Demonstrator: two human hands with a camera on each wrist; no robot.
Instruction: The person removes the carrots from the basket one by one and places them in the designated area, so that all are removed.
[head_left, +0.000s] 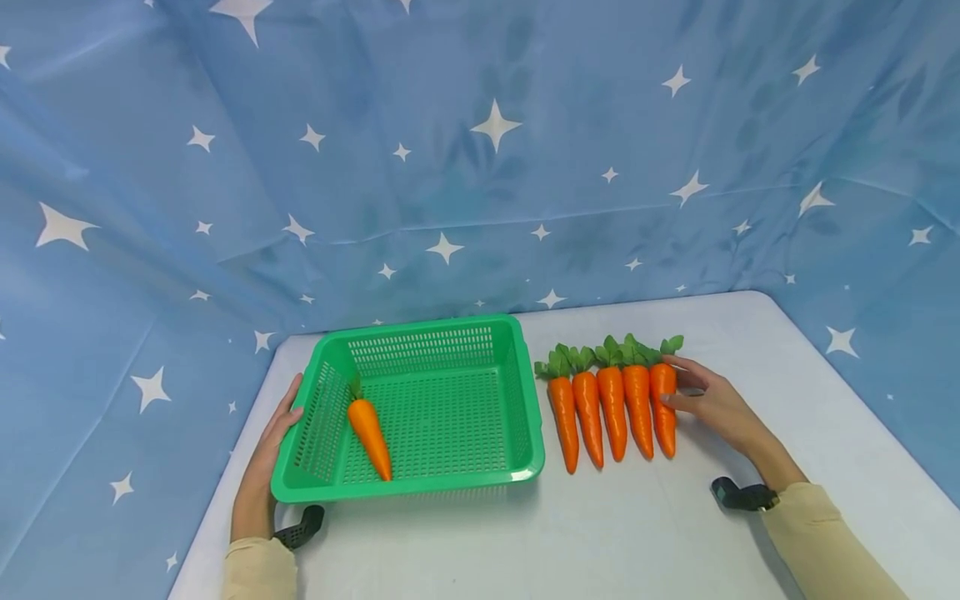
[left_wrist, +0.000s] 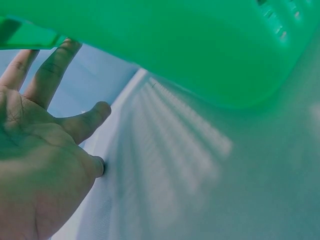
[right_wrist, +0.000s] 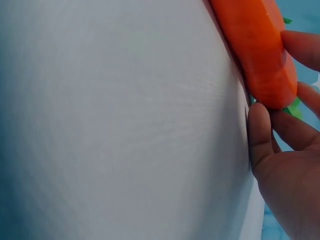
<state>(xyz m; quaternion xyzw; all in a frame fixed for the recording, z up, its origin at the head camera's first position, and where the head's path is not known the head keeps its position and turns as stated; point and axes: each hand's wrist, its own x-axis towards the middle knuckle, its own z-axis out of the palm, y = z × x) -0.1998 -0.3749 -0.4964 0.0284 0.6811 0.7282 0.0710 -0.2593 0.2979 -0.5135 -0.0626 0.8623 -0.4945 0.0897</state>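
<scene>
A green plastic basket (head_left: 528, 400) stands on the left, with a single orange carrot (head_left: 369, 437) lying inside it. My left hand (head_left: 270, 450) lies along the basket's left side, fingers stretched out and touching the rim; in the left wrist view its palm and spread fingers (left_wrist: 52, 72) show beneath the green wall. To the right, several orange carrots (head_left: 612, 408) with green leafy tops lie side by side in a row. My right hand (head_left: 720, 407) reaches the rightmost carrot (head_left: 664, 425) and touches its leafy end with relaxed fingers. The right wrist view shows fingertips at that carrot's (right_wrist: 255, 45) thick end.
The pale table (head_left: 600, 533) has a rounded far right corner. Blue cloth (head_left: 450, 183) with white stars hangs behind it and along both sides. Black wrist devices (head_left: 742, 495) sit below both hands, over beige sleeves (head_left: 825, 533).
</scene>
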